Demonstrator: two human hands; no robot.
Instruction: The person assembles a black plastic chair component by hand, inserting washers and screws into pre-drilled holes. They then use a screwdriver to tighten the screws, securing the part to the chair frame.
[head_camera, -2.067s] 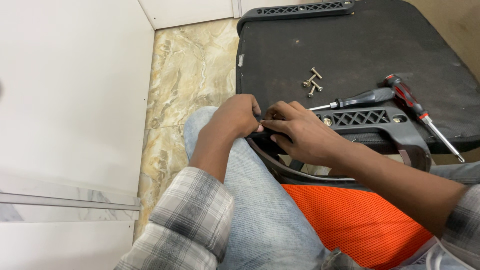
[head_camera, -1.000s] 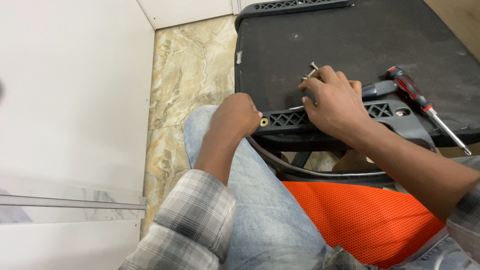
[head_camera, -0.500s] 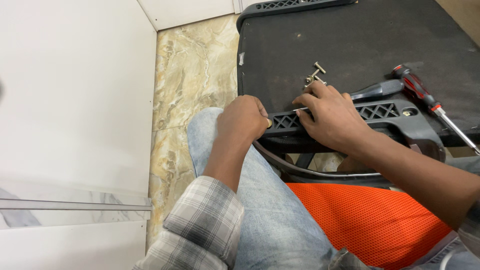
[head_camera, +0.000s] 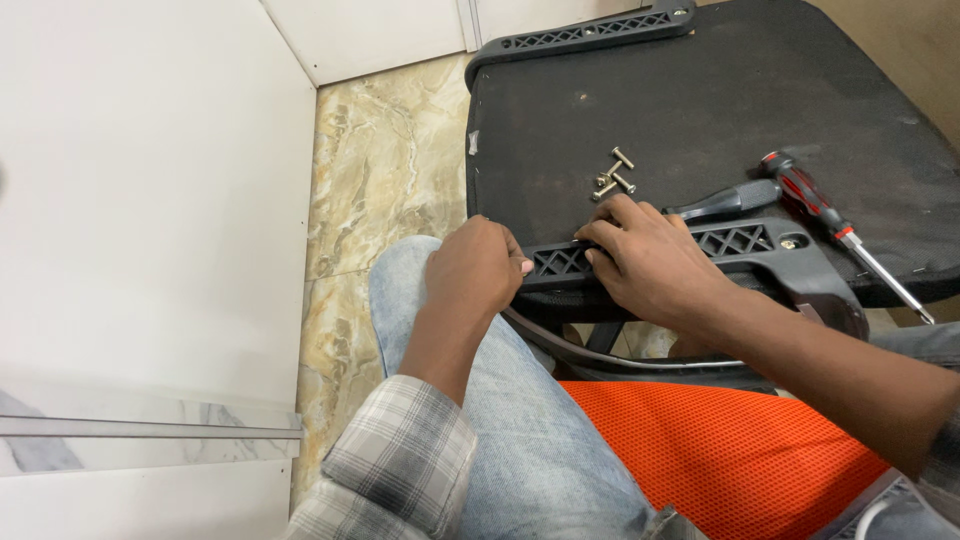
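Observation:
A black plastic chair armrest with a lattice pattern lies along the near edge of an upturned black chair seat. My left hand is closed around the armrest's left end. My right hand rests flat on its middle, fingers pressing the top edge. A few loose metal bolts lie on the seat just beyond my right fingers. Two screwdrivers lie to the right: a black-handled one and a red and black one.
A second armrest is fixed along the seat's far edge. An orange mesh chair back lies across my lap. Marble-patterned floor tiles run on the left beside a white panel.
My right hand reached out to the bolts on the seat, then came back onto the armrest. My left hand kept its hold on the armrest's left end.

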